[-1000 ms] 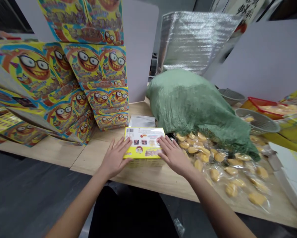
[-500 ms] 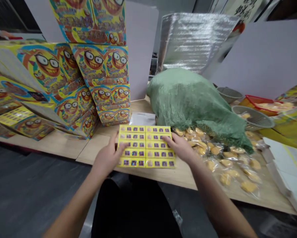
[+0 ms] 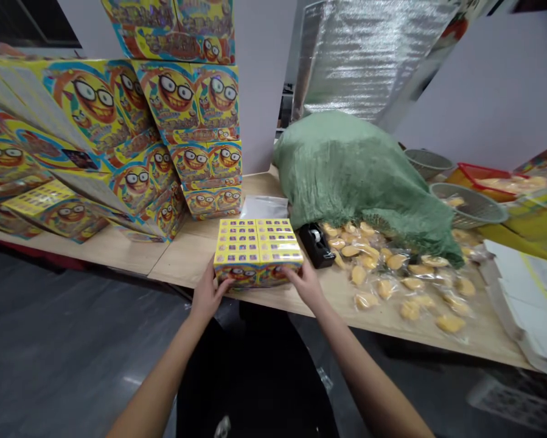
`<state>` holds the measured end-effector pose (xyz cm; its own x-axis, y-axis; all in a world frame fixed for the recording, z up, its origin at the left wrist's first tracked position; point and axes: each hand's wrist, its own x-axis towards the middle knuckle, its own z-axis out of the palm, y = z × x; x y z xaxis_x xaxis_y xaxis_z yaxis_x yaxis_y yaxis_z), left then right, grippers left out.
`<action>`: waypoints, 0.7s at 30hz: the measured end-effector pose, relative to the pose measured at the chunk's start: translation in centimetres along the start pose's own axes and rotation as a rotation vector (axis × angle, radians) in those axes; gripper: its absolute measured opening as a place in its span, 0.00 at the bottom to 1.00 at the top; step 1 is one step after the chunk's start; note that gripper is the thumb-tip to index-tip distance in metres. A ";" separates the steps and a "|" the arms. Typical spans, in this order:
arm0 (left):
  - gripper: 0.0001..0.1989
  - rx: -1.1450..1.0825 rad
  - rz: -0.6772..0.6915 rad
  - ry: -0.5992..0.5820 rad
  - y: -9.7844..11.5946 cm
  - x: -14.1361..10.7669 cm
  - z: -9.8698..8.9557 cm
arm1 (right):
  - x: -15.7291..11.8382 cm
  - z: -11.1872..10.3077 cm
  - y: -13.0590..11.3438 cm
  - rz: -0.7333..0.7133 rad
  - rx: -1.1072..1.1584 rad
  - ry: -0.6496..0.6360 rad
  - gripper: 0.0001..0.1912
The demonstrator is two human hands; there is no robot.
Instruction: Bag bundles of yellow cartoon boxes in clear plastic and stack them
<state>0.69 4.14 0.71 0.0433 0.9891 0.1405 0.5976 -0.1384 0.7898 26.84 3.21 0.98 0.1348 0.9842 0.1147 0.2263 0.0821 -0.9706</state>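
A yellow cardboard box (image 3: 258, 246) with rows of small printed pictures on top sits at the table's front edge. Cartoon faces with glasses show on its near side. My left hand (image 3: 208, 292) grips its left front corner, thumb on the near face. On the right front corner, my right hand (image 3: 306, 285) holds it the same way. Just right of the box stands a black tape dispenser (image 3: 316, 246). Behind the box lies a white sheet (image 3: 264, 208). The box's underside is hidden.
Stacked cartoon boxes (image 3: 177, 103) rise at the left. A green woven sack (image 3: 346, 164) spills several wrapped yellow pieces (image 3: 387, 286) on the right. Beyond are a grey basket (image 3: 474, 210), a red tray (image 3: 487, 179) and white cardboard (image 3: 524, 298). The wooden tabletop (image 3: 168, 267) ends near my legs.
The box has tipped so its near face now shows as well as its top, and it sits lower. My hands moved to its front corners. The tape dispenser has come into view.
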 end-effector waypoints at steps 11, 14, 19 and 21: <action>0.36 -0.226 -0.305 -0.219 2.4 3.5 -3.4 | 1.3 -0.2 -4.1 0.148 0.038 -0.211 0.33; 0.32 -0.423 -0.226 -0.257 1.4 2.2 -3.1 | 0.4 -0.1 -2.3 0.148 0.123 -0.155 0.29; 0.28 -0.768 -0.363 -0.329 1.8 1.7 -4.0 | 0.0 -1.2 -1.4 0.373 0.369 -0.133 0.22; 0.29 -0.808 -0.418 -0.307 2.1 1.7 -3.7 | 0.1 -0.7 -1.9 0.426 0.359 -0.158 0.23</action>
<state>-0.95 5.38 4.87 0.2282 0.9204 -0.3175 -0.1155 0.3494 0.9298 27.09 3.07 3.01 -0.0096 0.9513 -0.3080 -0.1612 -0.3055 -0.9385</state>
